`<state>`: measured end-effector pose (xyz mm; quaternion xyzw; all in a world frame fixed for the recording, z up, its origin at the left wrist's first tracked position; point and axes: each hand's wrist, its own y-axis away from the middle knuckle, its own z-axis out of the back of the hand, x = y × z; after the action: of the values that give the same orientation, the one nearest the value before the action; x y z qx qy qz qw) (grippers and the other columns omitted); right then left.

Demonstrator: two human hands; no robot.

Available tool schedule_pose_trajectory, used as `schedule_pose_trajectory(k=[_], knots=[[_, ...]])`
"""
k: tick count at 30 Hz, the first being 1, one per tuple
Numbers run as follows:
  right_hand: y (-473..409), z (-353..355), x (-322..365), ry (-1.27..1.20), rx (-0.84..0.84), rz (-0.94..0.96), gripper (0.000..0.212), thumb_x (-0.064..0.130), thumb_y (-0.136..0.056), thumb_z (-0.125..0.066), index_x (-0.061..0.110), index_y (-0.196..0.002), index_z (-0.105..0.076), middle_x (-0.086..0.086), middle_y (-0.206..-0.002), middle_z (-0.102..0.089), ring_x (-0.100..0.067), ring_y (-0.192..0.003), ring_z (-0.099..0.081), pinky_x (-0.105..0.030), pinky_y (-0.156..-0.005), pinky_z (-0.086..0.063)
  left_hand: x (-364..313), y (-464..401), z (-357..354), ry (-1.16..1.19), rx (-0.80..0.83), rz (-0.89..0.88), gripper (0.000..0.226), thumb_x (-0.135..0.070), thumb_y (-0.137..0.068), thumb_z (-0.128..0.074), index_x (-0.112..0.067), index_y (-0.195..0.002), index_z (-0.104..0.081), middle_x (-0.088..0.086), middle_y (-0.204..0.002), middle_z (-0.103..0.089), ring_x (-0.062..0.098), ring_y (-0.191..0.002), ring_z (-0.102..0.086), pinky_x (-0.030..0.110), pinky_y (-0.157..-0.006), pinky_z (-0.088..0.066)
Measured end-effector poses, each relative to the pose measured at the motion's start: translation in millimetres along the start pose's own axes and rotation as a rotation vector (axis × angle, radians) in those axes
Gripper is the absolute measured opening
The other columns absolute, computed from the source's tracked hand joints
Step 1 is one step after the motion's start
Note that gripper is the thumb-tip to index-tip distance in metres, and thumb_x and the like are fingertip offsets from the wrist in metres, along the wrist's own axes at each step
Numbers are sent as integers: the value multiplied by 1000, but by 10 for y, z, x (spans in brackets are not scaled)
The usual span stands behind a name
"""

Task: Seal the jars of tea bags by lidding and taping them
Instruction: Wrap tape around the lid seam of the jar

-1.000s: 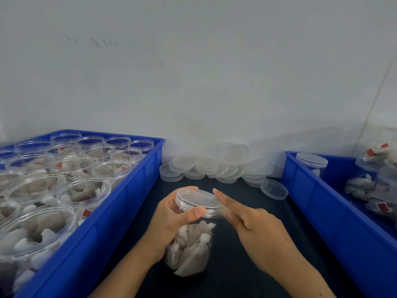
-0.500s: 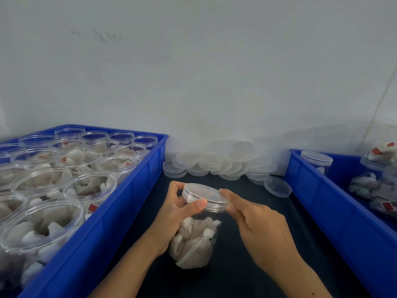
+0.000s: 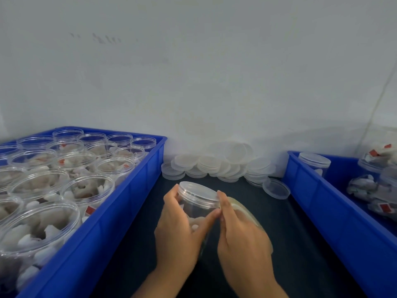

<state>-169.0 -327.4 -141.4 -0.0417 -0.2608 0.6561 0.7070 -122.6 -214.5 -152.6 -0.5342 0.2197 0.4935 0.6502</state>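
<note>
A clear jar (image 3: 198,208) holding tea bags is tilted over the dark mat, with a clear lid (image 3: 197,192) sitting on it. My left hand (image 3: 178,231) grips the jar's body from the left, thumb across its front. From the right, my right hand (image 3: 240,239) meets the jar just under the lid rim and holds a yellowish roll of clear tape (image 3: 245,209), which shows behind its fingers. The fingertips of both hands touch at the jar's side. Whether any tape sticks to the jar I cannot tell.
A blue crate (image 3: 120,211) on the left holds several open jars of tea bags. Another blue crate (image 3: 322,201) on the right holds lidded jars (image 3: 314,163). A pile of spare lids (image 3: 214,164) lies against the wall, and one loose lid (image 3: 276,188) sits beside it.
The jar has tipped over to the right in my left hand. My right hand has dropped from the lid's edge to just below the rim, and the tape roll now shows behind it.
</note>
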Motion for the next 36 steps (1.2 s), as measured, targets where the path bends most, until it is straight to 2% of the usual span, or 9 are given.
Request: schedule_pose_trajectory(k=[6,8,12,16,21,25,29,31,36], knots=[[2,2,-8,-184,-16,38,58,36,-102,-32,42,-150,0,14,-138,-49,0,-119,-50,-13,-94,-38,50,-99,42,132,41,91,81,-83,-37,-66,-51,-104,-35,-35,-96,-51,-23,-86,-49,7,-67,-35],[16,20,-25,-323,-48,25,49,39,-101,-30,53,-145,-14,21,-128,-56,4,-110,-54,-11,-88,-40,62,-99,48,153,45,63,78,-83,-38,-67,-54,-104,-37,-36,-98,-53,-27,-93,-47,8,-70,-36],[3,84,-94,-524,50,-32,40,52,-96,-31,67,-132,-22,16,-68,-63,3,-66,-60,-14,-63,-41,73,-99,71,183,44,11,74,-79,-45,-73,-54,-104,-38,-42,-104,-53,-24,-97,-49,3,-66,-42],[-31,122,-140,-683,199,-122,43,55,-95,-37,54,-137,-30,2,-56,-60,-4,-52,-55,-22,-58,-45,84,-109,112,205,60,-3,72,-76,-45,-74,-50,-104,-41,-39,-106,-55,-16,-98,-55,4,-69,-44],[-95,180,-310,-552,135,-15,38,56,-92,-44,70,-127,-36,28,-66,-56,5,-66,-50,-24,-74,-42,64,-118,126,169,92,-8,75,-77,-40,-73,-52,-103,-41,-41,-106,-54,-19,-99,-53,9,-70,-40],[-126,204,-424,-627,198,22,39,44,-97,-46,69,-126,-40,8,-51,-45,-1,-52,-42,-27,-64,-40,58,-113,121,181,118,9,78,-73,-36,-76,-53,-103,-41,-40,-105,-55,-17,-98,-54,12,-74,-42],[-143,262,-448,-547,192,74,44,60,-86,-42,74,-127,-32,22,-81,-68,6,-78,-61,-26,-82,-50,62,-132,142,256,172,21,73,-67,-37,-80,-50,-99,-46,-33,-104,-62,-9,-96,-61,24,-84,-51],[-146,281,-452,-441,160,107,47,65,-83,-37,76,-127,-26,8,-109,-70,-8,-96,-65,-32,-88,-53,66,-142,149,318,207,55,70,-63,-36,-83,-49,-96,-50,-26,-103,-66,-3,-97,-64,34,-90,-54],[-135,281,-446,-392,144,131,42,63,-87,-34,79,-125,-23,3,-121,-66,-17,-113,-60,-33,-96,-49,62,-163,168,425,280,100,74,-52,-38,-86,-33,-102,-55,-16,-103,-70,4,-99,-67,35,-90,-54]])
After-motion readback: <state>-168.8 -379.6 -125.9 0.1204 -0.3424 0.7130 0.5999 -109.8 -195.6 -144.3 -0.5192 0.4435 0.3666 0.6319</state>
